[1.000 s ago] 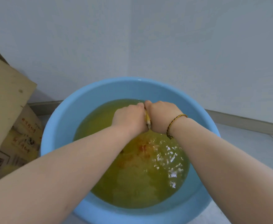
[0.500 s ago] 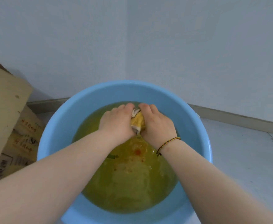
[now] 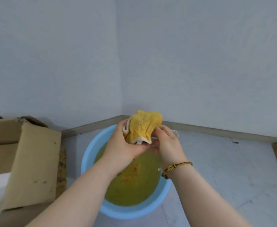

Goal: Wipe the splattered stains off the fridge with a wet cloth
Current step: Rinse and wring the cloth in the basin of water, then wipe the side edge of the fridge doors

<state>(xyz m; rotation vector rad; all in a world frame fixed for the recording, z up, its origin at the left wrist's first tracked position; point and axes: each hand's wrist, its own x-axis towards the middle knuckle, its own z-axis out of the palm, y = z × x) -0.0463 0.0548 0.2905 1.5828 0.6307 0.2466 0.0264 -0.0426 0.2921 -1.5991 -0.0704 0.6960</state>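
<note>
Both hands have lifted the yellow cloth out of the murky water; left hand grips it bunched above the blue basin, right hand loosely pinching its edge. Rinsing looks done; no fridge visible, so wiping's still ahead.

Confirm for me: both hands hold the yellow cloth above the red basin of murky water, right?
Not quite. The head view shows a blue basin, not red. The rest holds: the left hand and right hand hold the yellow cloth above its murky water.
</note>
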